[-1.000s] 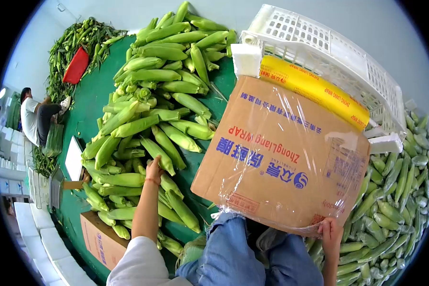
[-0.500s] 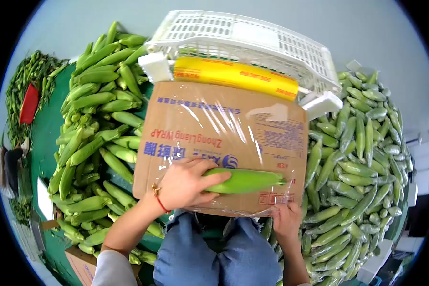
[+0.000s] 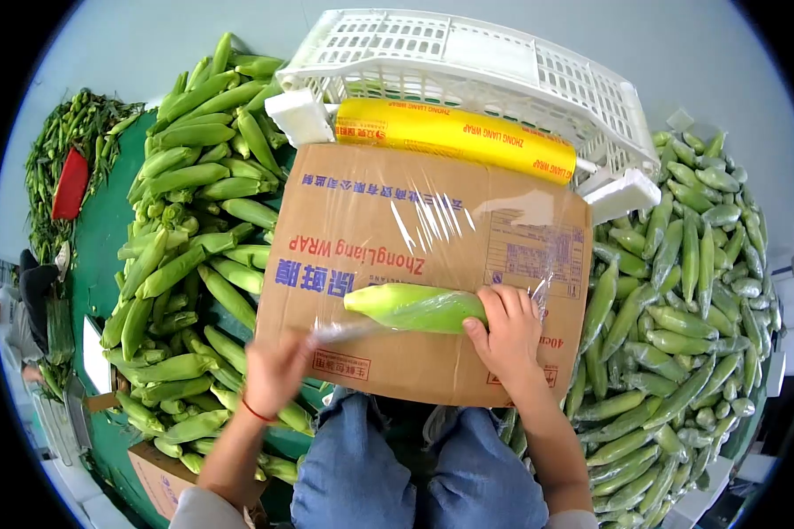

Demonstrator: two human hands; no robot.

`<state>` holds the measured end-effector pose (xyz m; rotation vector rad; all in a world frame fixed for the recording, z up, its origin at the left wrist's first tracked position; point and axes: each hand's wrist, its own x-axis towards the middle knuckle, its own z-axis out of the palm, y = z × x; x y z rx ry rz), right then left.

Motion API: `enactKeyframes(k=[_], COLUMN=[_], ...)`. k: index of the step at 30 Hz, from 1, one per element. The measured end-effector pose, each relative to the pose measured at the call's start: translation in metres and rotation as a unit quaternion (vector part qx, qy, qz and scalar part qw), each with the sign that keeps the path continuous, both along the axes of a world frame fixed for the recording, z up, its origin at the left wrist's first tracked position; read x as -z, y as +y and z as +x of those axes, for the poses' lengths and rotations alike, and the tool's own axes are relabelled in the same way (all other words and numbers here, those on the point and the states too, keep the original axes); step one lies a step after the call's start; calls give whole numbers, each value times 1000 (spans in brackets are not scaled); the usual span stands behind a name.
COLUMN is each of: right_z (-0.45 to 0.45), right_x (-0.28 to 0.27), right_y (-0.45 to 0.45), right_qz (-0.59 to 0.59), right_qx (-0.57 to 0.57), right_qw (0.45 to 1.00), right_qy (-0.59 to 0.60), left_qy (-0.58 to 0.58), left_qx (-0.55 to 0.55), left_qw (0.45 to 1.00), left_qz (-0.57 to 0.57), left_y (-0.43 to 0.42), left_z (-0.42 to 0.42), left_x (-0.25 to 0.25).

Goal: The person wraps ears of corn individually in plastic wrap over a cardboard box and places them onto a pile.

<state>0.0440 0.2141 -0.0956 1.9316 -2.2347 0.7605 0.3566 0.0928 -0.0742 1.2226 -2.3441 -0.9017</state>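
Note:
An ear of corn in its green husk (image 3: 415, 307) lies crosswise on the cardboard box (image 3: 326, 234), with clear film over part of it. My right hand (image 3: 507, 328) grips the ear's right end, thumb in front and fingers over the top. My left hand (image 3: 278, 370), blurred by motion, is closed near the box's lower left edge. A bunched strip of cling film (image 3: 348, 331) runs from it to the ear. More clear film stretches over the box from the yellow roll of cling film (image 3: 454, 137).
White foam blocks (image 3: 300, 117) hold the roll's ends, with a white plastic crate (image 3: 397, 44) behind. Unwrapped corn (image 3: 181, 181) is heaped at left; film-wrapped corn (image 3: 670, 353) is piled at right. A red object (image 3: 70, 183) rests at far left.
My left hand has left the ear and moved left, drawing film. My right hand has moved from the box's front edge onto the ear's right end. The ear has shifted left and up.

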Motion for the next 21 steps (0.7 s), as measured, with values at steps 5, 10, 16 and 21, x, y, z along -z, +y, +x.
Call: enactKeyframes(k=[5,10,16,21], right_z=[-12,-13,15,11], right_x=[5,0,-54,-57], right_y=[-9,-10,7,2], right_qz=[-25,29,405,114], right_qx=[-51,-26,-18,-35], right_qw=[998,997,904,993], right_qy=[-27,-72,-138,0], left_qy=[125,-199,-116,-133], left_qx=[147,368,316,145], left_qw=[975,897,933,938], left_qz=[-114,-140,-129,-284], left_y=[-112,-76,36,-35], left_z=[-108,-182,-88,-145], left_x=[-35,2,-37,-3])
